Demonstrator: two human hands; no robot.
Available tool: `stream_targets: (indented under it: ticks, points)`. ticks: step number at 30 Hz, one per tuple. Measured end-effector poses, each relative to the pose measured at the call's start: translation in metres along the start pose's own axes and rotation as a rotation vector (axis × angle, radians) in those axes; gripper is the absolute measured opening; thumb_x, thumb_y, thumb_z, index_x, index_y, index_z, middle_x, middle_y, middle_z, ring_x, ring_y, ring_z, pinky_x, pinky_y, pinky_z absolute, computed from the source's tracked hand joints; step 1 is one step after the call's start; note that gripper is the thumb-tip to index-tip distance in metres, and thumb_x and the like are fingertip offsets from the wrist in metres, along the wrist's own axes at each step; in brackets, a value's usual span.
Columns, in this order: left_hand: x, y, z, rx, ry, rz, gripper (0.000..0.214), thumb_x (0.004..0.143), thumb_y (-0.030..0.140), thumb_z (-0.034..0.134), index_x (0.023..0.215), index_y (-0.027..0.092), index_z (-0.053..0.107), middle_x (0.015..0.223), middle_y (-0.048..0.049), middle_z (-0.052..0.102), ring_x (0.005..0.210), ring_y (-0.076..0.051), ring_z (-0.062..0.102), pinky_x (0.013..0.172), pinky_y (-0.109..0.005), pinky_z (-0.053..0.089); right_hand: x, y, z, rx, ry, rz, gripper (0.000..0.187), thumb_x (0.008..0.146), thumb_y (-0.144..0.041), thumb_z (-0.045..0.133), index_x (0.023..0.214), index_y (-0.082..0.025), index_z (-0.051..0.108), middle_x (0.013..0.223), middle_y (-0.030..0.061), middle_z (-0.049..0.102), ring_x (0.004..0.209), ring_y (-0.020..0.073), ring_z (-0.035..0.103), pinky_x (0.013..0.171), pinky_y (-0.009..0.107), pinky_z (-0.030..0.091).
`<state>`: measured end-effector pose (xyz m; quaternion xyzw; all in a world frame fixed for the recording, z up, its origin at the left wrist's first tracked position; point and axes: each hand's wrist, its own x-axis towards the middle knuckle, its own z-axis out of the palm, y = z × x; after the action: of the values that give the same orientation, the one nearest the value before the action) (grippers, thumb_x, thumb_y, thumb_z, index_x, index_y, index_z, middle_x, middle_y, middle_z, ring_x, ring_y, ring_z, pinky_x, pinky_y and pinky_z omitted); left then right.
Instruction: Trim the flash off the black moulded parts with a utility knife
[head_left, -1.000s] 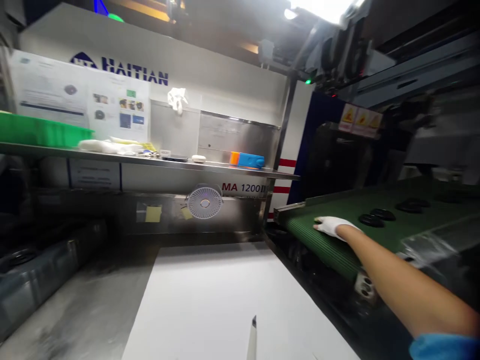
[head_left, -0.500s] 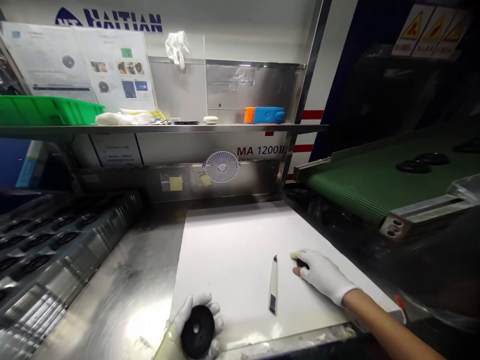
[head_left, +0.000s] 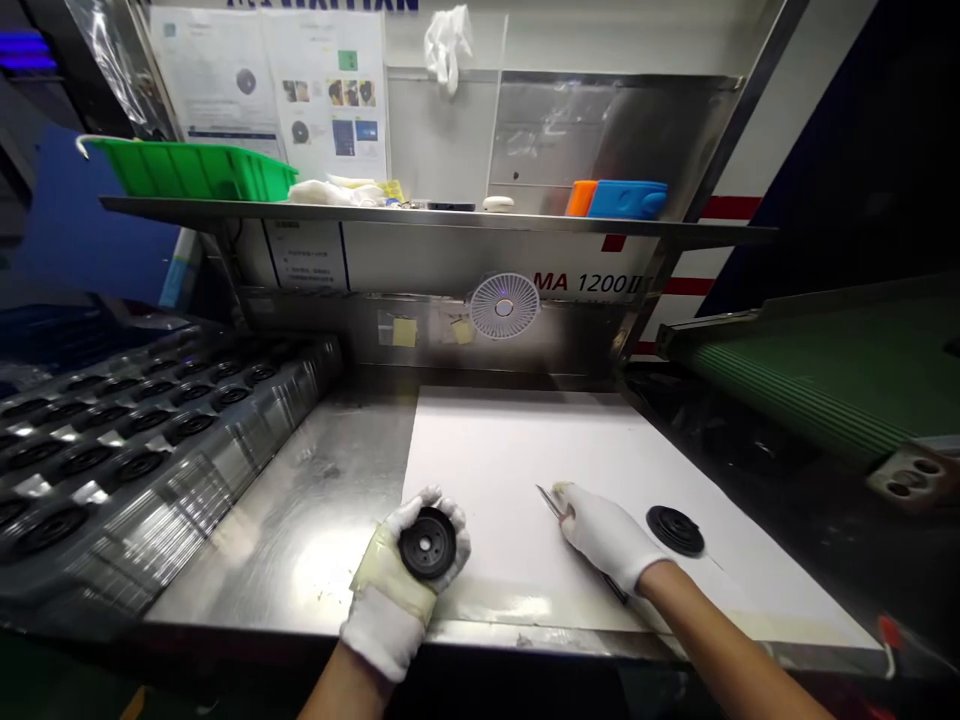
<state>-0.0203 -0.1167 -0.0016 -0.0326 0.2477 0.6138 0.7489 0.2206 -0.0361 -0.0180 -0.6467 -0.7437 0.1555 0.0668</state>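
My left hand [head_left: 394, 578], in a white glove with a yellowish wrap, is closed around a black round plastic disc [head_left: 439, 558]. The disc has a small hole at its centre and its ribbed face is turned up. My right hand [head_left: 606, 535], also gloved, grips a utility knife [head_left: 550, 501]; the blade end points to the far left and the tail shows under the palm. A second black disc [head_left: 675, 530] lies on the white sheet [head_left: 487, 440], to the right of my right hand.
At the left, stacked clear trays [head_left: 255, 440] hold many black discs. A steel shelf [head_left: 525, 218] carries a green bin [head_left: 195, 172] and a blue and orange case [head_left: 626, 200]. Below it is a small white fan [head_left: 504, 307]. A green conveyor [head_left: 810, 370] runs along the right.
My right hand has let go of a black disc on the sheet and taken hold of the knife. My left hand, still holding its disc, has risen in view. The camera has turned left.
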Motion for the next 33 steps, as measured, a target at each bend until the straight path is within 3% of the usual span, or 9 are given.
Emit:
stream_targets:
  ticks: [3, 7, 9, 15, 21, 29, 33]
  points:
    - [-0.005, -0.005, 0.002, -0.019, -0.026, 0.082, 0.008, 0.072, 0.013, 0.057, 0.080, 0.014, 0.059, 0.079, -0.0058, 0.059, 0.079, -0.020, 0.060, 0.075, -0.040, 0.050, -0.021, -0.009, 0.000, 0.098, 0.020, -0.052, 0.020, 0.081, -0.015, 0.035, 0.086, -0.019, 0.053, 0.077, 0.0044, 0.061, 0.071, 0.0175, 0.057, 0.063, 0.026, 0.037]
    - [-0.008, -0.009, 0.004, -0.060, 0.000, 0.118, 0.004, 0.075, 0.014, 0.055, 0.075, 0.013, 0.059, 0.071, -0.0037, 0.058, 0.069, -0.015, 0.059, 0.069, -0.034, 0.052, -0.060, -0.037, 0.007, 0.508, 0.082, -0.264, 0.020, 0.087, -0.019, 0.029, 0.096, -0.020, 0.046, 0.079, 0.0019, 0.057, 0.072, 0.0169, 0.055, 0.068, 0.028, 0.042]
    - [-0.006, -0.011, 0.004, -0.062, 0.012, 0.118, 0.011, 0.078, 0.020, 0.055, 0.070, 0.014, 0.058, 0.068, -0.0032, 0.057, 0.067, -0.015, 0.058, 0.066, -0.033, 0.052, -0.076, -0.055, 0.011, 0.599, 0.075, -0.342, 0.021, 0.090, -0.025, 0.029, 0.100, -0.021, 0.046, 0.081, 0.0021, 0.057, 0.073, 0.0169, 0.055, 0.068, 0.028, 0.042]
    - [-0.007, -0.021, 0.003, 0.104, -0.063, 0.229, 0.008, 0.076, 0.020, 0.057, 0.074, 0.013, 0.060, 0.071, -0.0036, 0.057, 0.071, -0.015, 0.057, 0.073, -0.032, 0.051, -0.083, -0.087, 0.024, 0.459, 0.086, -0.369, 0.032, 0.094, -0.038, 0.033, 0.070, -0.022, 0.046, 0.065, -0.0023, 0.052, 0.060, 0.0139, 0.048, 0.056, 0.024, 0.036]
    - [-0.011, -0.027, 0.001, 0.241, -0.038, 0.401, 0.011, 0.071, 0.020, 0.060, 0.080, 0.013, 0.062, 0.076, -0.0049, 0.059, 0.073, -0.017, 0.058, 0.075, -0.034, 0.050, -0.079, -0.098, 0.034, 0.312, 0.179, -0.328, 0.027, 0.094, -0.034, 0.036, 0.074, -0.022, 0.050, 0.068, -0.0023, 0.056, 0.061, 0.0134, 0.051, 0.057, 0.024, 0.033]
    - [-0.002, -0.030, -0.001, 0.099, -0.077, 0.395, 0.009, 0.073, 0.012, 0.057, 0.081, 0.015, 0.061, 0.077, -0.0022, 0.058, 0.074, -0.012, 0.056, 0.079, -0.028, 0.049, -0.093, -0.107, 0.046, 0.316, 0.166, -0.308, 0.028, 0.095, -0.034, 0.033, 0.076, -0.023, 0.051, 0.069, -0.0017, 0.058, 0.059, 0.0130, 0.051, 0.054, 0.024, 0.030]
    - [0.000, -0.029, 0.007, -0.033, -0.032, 0.353, 0.006, 0.075, 0.014, 0.054, 0.076, 0.016, 0.060, 0.074, -0.0003, 0.057, 0.071, -0.010, 0.056, 0.081, -0.028, 0.049, -0.097, -0.112, 0.050, 0.368, 0.148, -0.299, 0.026, 0.094, -0.034, 0.035, 0.077, -0.023, 0.052, 0.070, -0.0022, 0.058, 0.061, 0.0129, 0.051, 0.054, 0.023, 0.030]
